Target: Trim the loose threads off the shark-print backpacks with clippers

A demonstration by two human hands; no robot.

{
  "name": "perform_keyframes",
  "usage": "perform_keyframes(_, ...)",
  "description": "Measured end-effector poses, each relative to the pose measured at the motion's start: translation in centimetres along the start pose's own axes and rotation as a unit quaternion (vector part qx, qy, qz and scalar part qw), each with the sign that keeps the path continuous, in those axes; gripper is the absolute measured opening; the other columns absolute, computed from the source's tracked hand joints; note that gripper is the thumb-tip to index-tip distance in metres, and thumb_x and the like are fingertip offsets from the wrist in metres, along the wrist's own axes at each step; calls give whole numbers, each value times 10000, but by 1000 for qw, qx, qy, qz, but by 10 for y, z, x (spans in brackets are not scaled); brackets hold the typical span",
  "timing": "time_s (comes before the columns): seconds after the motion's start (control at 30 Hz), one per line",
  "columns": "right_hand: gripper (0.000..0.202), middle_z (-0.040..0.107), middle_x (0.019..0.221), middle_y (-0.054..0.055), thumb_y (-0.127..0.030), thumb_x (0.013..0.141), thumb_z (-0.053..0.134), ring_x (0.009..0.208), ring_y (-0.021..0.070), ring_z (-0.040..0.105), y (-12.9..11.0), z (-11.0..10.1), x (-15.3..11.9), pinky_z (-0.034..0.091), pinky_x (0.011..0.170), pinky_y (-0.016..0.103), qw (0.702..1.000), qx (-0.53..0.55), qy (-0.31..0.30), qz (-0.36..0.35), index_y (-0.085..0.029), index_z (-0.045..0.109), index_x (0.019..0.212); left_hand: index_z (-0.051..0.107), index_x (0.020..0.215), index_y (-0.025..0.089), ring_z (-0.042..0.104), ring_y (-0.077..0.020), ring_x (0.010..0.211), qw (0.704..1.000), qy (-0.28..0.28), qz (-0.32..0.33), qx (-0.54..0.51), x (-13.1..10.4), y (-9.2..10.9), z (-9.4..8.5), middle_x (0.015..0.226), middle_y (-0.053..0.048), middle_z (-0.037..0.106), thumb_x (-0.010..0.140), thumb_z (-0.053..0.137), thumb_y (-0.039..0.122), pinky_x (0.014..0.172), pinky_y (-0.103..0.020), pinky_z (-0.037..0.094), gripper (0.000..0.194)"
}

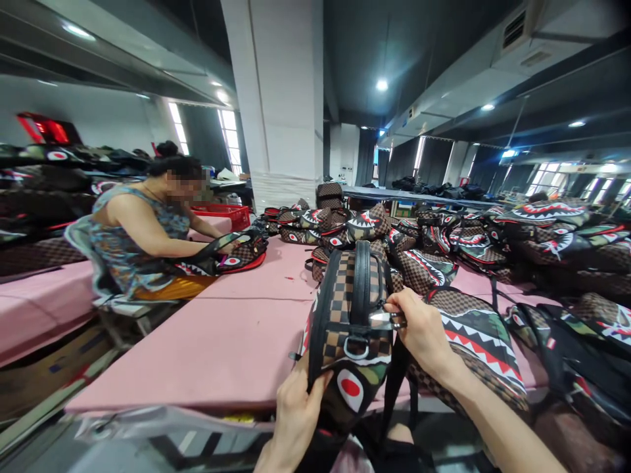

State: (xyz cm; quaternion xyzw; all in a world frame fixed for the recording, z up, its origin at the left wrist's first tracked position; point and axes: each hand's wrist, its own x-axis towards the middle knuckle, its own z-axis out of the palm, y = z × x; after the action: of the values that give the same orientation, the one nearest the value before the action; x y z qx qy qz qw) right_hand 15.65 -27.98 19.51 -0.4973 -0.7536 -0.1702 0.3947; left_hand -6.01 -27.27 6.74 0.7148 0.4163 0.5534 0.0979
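A backpack (336, 299) in brown-and-black check stands tilted at the table's near edge, its black top handle (362, 289) and metal D-ring (355, 348) facing me. On its camouflage side shows a red-and-white eye patch. My left hand (300, 401) grips the pack's lower left side, thumb on the front and the other fingers partly hidden. Closed round a small pair of scissors (382, 320), my right hand (421, 328) is at the pack's right side. The shiny blades point left, close to the handle's base.
Another check backpack with shark teeth (486, 335) lies right of my right arm. Several similar bags (365, 223) are heaped across the back and right of the pink table (211, 341). At the left, a seated person (148, 230) handles a bag (241, 253), near a red crate (224, 215).
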Motion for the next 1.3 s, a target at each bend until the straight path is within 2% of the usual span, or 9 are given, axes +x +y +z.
perform_keyframes(0.2,144,578,814,42,-128,820,422,681,146,543,62,0,18,332,549,231,988,-116,75,73,-179,556,824,632,1103,183,647,-197,944,995,-61,5,-78,0,19,0,1031,-62,688,829,520,286,838,-279,523,314)
perform_keyframes(0.4,148,573,796,31,-100,796,420,704,151,542,76,4,15,363,597,241,992,-59,80,74,-187,540,810,707,850,175,670,-234,755,973,-191,-64,-114,71,-40,-51,806,-34,724,745,538,441,690,-334,566,331)
perform_keyframes(0.47,139,558,762,22,-107,819,414,693,140,535,58,8,6,379,619,238,994,5,86,63,-189,518,777,684,913,163,648,-239,861,990,-116,-68,-40,103,-43,-69,882,-47,715,757,530,451,778,-359,541,362)
perform_keyframes(0.53,135,543,746,18,-145,856,416,676,131,527,39,13,2,383,615,237,992,51,98,64,-189,508,768,654,983,173,615,-216,938,998,40,-18,50,121,-22,-75,963,-48,693,835,456,394,836,-360,506,331)
perform_keyframes(0.6,143,537,740,18,-172,873,419,668,129,523,27,18,3,383,605,238,988,81,111,66,-188,508,762,647,999,199,589,-194,955,978,105,143,106,123,16,-67,973,-41,677,866,444,312,857,-342,474,268)
perform_keyframes(0.7,147,544,745,22,-186,877,424,686,135,530,25,21,8,392,610,244,985,116,110,69,-190,516,762,639,1060,209,558,-218,960,922,-13,322,216,108,67,-34,984,-47,672,817,568,305,841,-353,423,271)
perform_keyframes(0.87,107,563,763,26,-191,859,463,713,146,550,36,18,9,410,625,250,985,145,72,67,-191,558,810,589,1155,139,528,-259,968,894,15,260,365,89,89,10,1077,-81,648,786,614,383,818,-405,357,443)
perform_keyframes(1.1,118,578,752,26,-151,828,466,696,146,569,35,13,10,403,606,238,993,93,54,43,-186,575,799,628,1032,107,552,-247,825,897,-11,184,402,98,92,25,920,-105,649,811,560,430,764,-395,382,397)
perform_keyframes(1.3,157,600,766,46,-87,748,453,658,154,564,42,31,34,363,556,243,992,-78,78,66,-178,580,760,602,1078,67,528,-302,1021,906,-32,195,374,100,78,35,1070,-169,599,827,549,364,850,-418,411,393)
